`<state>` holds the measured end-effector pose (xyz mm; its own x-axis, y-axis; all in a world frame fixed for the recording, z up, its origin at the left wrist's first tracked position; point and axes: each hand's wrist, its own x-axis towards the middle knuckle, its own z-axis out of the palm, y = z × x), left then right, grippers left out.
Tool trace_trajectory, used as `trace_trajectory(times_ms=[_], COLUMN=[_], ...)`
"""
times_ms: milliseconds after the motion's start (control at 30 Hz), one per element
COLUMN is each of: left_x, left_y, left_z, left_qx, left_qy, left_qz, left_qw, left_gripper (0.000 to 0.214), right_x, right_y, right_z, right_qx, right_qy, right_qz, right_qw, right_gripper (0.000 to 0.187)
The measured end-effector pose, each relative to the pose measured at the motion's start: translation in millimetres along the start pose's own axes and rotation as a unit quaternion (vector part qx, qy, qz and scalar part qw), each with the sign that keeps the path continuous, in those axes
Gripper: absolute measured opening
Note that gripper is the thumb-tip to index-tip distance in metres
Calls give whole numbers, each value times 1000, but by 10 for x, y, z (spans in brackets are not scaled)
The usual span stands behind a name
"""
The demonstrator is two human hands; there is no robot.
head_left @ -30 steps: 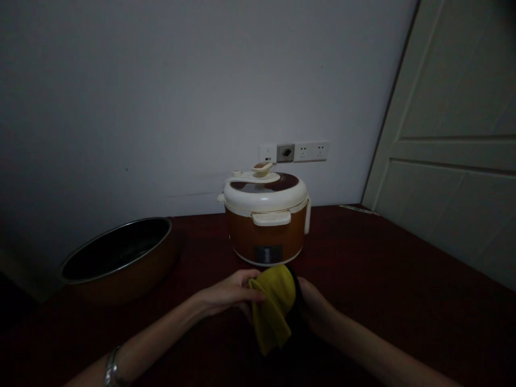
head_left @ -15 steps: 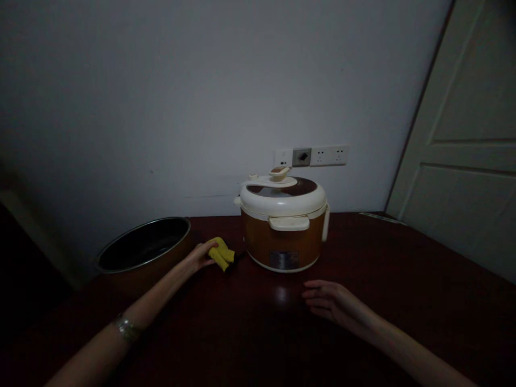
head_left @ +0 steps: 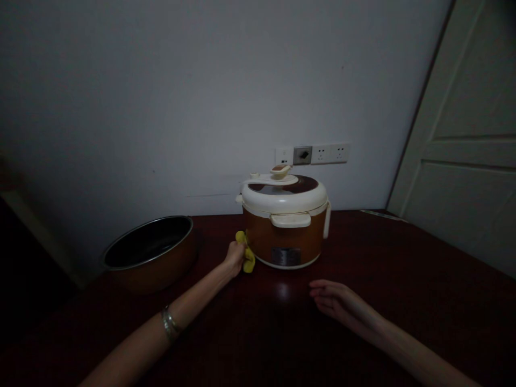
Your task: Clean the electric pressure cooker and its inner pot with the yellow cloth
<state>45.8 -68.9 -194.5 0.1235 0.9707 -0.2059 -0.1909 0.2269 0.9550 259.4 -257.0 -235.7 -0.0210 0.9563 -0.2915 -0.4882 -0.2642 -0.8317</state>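
A yellow cloth [head_left: 249, 261] is gripped in my left hand [head_left: 235, 258], at the lower left side of a brown and cream electric pressure cooker [head_left: 284, 236]. The cloth appears to touch the cooker's wall. The cooker stands upright with its lid on. My right hand [head_left: 331, 299] rests in front of the cooker to the right, holding nothing, its fingers stretched out and slightly curved. To the left of my left hand stands a round brown pot [head_left: 155, 273] with a dark inside and a metal rim.
Everything stands on a dark red table [head_left: 258, 333] against a pale wall [head_left: 161, 107]. Wall sockets [head_left: 321, 154] sit behind the cooker. A flat strip [head_left: 382, 215] lies at the table's back right edge, near a panelled door [head_left: 467, 156].
My left hand has moved right with the cloth, from the space between pot and cooker to the cooker's side. My right hand has barely shifted.
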Motion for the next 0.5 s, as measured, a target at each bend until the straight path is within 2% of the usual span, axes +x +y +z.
trace_trajectory(times_ms=[167,300,400,500], left_x=[-278,-432,-535,-622], left_y=[-32,-101,-154,-203], left_z=[-5,62,178,373], left_qx=[-23,-41,-82,-127], left_qy=[-2,10,-2,-56], left_qz=[-30,-52,-77,-139], left_qw=[999,998,994,981], left_gripper=[22,22,24,24], right_x=[-8,-32,-40,-57], right_y=[-9,-31,-53,-88], right_z=[22,35,64,105], right_qx=[-7,2,12,13], right_qy=[23,34,38,42], right_qz=[4,21,42,65], right_qw=[1000,999,998,997], right_gripper=[18,19,19,19])
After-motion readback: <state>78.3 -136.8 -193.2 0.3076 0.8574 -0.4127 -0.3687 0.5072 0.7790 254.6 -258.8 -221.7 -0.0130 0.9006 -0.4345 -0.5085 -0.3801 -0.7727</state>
